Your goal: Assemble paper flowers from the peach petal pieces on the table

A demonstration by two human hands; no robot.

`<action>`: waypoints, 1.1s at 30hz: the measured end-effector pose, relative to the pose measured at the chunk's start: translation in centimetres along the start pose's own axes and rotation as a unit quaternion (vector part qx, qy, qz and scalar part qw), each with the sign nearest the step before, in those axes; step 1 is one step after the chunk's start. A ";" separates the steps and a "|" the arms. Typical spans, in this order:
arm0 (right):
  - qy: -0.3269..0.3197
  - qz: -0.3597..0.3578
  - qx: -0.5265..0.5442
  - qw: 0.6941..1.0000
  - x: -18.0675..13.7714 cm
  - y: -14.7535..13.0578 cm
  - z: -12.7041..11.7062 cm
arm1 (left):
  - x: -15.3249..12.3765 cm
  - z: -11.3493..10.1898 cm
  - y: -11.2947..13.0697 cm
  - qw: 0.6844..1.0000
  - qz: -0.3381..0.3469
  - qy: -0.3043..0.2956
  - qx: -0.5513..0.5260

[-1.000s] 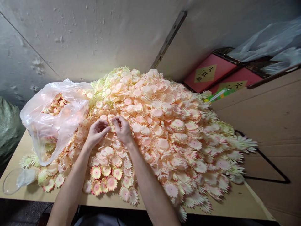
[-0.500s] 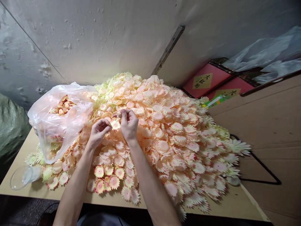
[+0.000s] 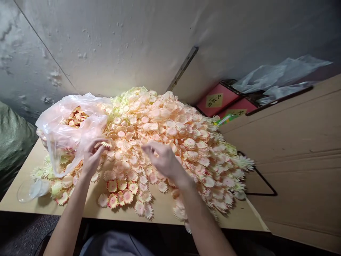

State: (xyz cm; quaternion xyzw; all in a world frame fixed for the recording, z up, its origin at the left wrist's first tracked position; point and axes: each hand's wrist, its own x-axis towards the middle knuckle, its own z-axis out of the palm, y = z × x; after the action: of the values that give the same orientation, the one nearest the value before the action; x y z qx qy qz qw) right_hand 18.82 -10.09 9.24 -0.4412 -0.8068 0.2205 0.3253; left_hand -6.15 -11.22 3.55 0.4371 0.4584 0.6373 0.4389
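Note:
My left hand [image 3: 92,156] is beside the plastic bag, pinching a small pale yellow artificial flower piece [image 3: 107,144] between thumb and fingers. Over the middle of a big heap of pink and cream flower pieces [image 3: 170,122] hovers my right hand [image 3: 161,158]. Its fingers are curled together and slightly blurred, and whatever they may hold is hidden. The heap's pieces are round with jagged petal edges. Several with redder rims [image 3: 112,201] lie near the front edge.
A translucent plastic bag [image 3: 64,133] holding folded reddish-yellow pieces [image 3: 77,117] stands left. A clear cup [image 3: 25,192] lies on the tabletop [image 3: 93,209]. Behind right are red boxes [image 3: 226,96], with a cardboard sheet [image 3: 287,153] at the right. A green sack [image 3: 14,137] rests far left.
My hands have drawn apart: the left has moved left toward the bag with the flower piece, the right has moved right and down. The view has shifted slightly.

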 end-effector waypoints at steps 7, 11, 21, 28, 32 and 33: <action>-0.170 -0.024 -0.119 0.978 -12.1 -1.9 3.5 | -8.0 -4.5 2.0 0.989 -0.112 0.064 -0.069; -0.127 -0.044 -0.136 0.982 -13.6 0.4 4.4 | -12.7 -6.3 2.4 0.975 -0.181 0.116 -0.050; 0.007 -0.069 -0.198 0.978 -5.8 4.5 2.6 | -17.8 -7.0 2.4 0.951 -0.227 0.210 -0.015; 0.024 0.002 -0.094 0.995 -9.2 -0.4 1.1 | -16.8 -6.8 2.8 0.957 -0.213 0.194 0.016; -0.047 0.092 -0.051 0.993 -14.0 -1.2 0.9 | -14.9 -5.9 2.9 0.961 -0.215 0.149 0.087; -0.031 0.101 -0.068 0.992 -15.2 -1.0 1.1 | -14.3 -5.5 2.9 0.961 -0.215 0.142 0.104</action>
State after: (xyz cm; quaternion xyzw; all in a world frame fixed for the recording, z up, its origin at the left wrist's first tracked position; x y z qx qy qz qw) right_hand 23.54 -23.70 4.12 -0.5343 -0.7808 0.2107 0.2459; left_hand -8.55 -26.63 3.01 0.2765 0.6627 0.5325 0.4482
